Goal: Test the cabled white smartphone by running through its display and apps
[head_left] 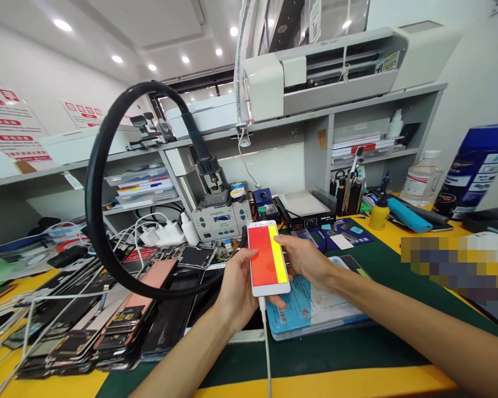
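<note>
A white smartphone (262, 260) is held up above the bench, its screen red with a yellow band down the right side. My left hand (237, 287) wraps the phone's left edge, thumb resting on the screen. From the right, my right hand (309, 257) grips the other edge, its thumb on the yellow band and its other fingers partly hidden behind the phone. A white cable (265, 337) is plugged into the phone's bottom end and runs down toward the bench's front edge. Below the right hand lies a blue-and-white plastic-covered packet (294, 315).
Stacked phone parts (124, 331) cover the left side. A thick black hose (93, 199) loops up from a hot-air station (222, 221). Behind stand a heating plate (302, 204) and tweezers in a holder (348, 190). A yellow bottle (379, 214) and a blue can (473, 166) are at right.
</note>
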Demonstrator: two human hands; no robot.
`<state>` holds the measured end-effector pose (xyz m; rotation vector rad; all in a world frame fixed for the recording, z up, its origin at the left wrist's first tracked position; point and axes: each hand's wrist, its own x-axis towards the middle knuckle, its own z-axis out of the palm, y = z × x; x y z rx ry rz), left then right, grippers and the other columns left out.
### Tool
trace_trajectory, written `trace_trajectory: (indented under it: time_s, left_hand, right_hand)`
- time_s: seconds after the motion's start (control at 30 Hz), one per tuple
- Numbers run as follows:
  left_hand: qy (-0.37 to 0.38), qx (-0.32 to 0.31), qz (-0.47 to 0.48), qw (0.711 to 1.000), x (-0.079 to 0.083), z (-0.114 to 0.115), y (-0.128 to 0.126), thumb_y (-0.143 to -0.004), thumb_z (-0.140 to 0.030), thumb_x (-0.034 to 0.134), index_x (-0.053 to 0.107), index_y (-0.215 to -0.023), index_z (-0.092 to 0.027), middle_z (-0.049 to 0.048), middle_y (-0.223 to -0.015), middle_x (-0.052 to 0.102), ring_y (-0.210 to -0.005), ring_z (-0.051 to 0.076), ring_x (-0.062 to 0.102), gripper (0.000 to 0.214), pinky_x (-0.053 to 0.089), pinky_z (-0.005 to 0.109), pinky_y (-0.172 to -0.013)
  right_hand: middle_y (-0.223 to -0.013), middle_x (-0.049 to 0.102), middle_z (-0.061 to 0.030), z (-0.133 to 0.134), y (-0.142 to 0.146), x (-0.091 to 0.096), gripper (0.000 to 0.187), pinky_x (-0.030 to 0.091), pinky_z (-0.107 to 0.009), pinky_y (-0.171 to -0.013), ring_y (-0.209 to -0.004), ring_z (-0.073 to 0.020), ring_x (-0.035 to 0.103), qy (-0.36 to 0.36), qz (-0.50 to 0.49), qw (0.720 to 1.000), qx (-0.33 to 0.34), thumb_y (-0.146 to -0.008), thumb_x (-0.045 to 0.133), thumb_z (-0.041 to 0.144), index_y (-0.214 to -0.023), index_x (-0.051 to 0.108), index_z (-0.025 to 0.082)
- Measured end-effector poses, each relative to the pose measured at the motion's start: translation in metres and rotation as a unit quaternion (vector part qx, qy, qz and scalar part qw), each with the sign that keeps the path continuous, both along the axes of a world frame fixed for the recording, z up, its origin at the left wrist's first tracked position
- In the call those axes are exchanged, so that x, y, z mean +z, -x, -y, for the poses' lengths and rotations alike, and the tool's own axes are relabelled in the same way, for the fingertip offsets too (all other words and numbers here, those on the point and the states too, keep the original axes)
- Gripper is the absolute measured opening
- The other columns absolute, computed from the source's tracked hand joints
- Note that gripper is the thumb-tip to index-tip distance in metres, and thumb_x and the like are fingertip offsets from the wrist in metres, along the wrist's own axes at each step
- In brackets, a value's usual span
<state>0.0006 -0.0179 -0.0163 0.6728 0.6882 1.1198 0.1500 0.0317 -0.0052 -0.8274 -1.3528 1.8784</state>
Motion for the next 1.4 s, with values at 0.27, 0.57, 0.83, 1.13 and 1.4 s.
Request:
trace_trajectory:
  time_s: [0.27,0.57,0.83,1.13,1.4]
  left_hand:
    - [-0.009,0.028,-0.086,0.996,0.0013,0.0023,-0.0057,-0.08,-0.022,0.065,0.046,-0.134,-0.007,0.0173,-0.098,0.07,-0.076,0.027,0.072,0.059,0.059,0.032,-0.043]
    - [0.015,0.007,-0.011,1.0,0.0026,0.0016,0.0002,-0.089,-0.034,0.048,0.047,-0.133,-0.009,0.0156,-0.091,0.071,-0.072,0.027,0.071,0.051,0.059,0.034,-0.046]
    - [0.004,0.034,-0.086,0.996,0.0002,0.0022,-0.0031,-0.084,-0.025,0.058,0.047,-0.131,-0.006,0.0126,-0.081,0.071,-0.06,0.024,0.069,0.053,0.058,0.035,-0.04]
    - [-0.013,0.028,-0.089,0.996,0.0001,0.0019,-0.0046,-0.082,-0.027,0.066,0.05,-0.13,-0.006,0.0124,-0.082,0.07,-0.065,0.024,0.069,0.055,0.059,0.032,-0.042]
    - [0.008,0.001,0.025,1.0,-0.0005,-0.0006,0.0007,-0.082,-0.026,0.044,0.045,-0.135,-0.009,0.0126,-0.086,0.07,-0.07,0.028,0.069,0.056,0.059,0.039,-0.044]
  right_hand:
    - [-0.08,0.067,-0.0086,0.0007,-0.0012,0.0,0.039,0.037,-0.023,-0.046,-0.066,-0.0188,0.056,0.005,0.003,1.0,0.005,-0.092,0.043,0.042,-0.114,0.061,0.014]
    - [-0.074,0.062,-0.0064,0.0018,-0.0009,0.0019,0.039,0.038,-0.025,-0.048,-0.062,-0.0175,0.053,0.005,0.017,1.0,-0.005,-0.094,0.042,0.045,-0.104,0.062,0.012]
    - [-0.072,0.061,-0.0059,0.0027,-0.0015,0.0041,0.035,0.04,-0.026,-0.049,-0.065,-0.0191,0.054,0.001,0.018,1.0,-0.005,-0.092,0.044,0.045,-0.095,0.062,0.015]
    - [-0.075,0.06,-0.0068,-0.0005,-0.0015,-0.0011,0.037,0.039,-0.025,-0.046,-0.066,-0.019,0.054,-0.003,0.007,1.0,-0.004,-0.093,0.042,0.044,-0.101,0.061,0.013]
    - [-0.076,0.059,-0.0061,0.0016,-0.0009,0.0016,0.038,0.039,-0.025,-0.045,-0.065,-0.0185,0.052,-0.001,0.008,1.0,-0.011,-0.094,0.04,0.043,-0.104,0.062,0.013]
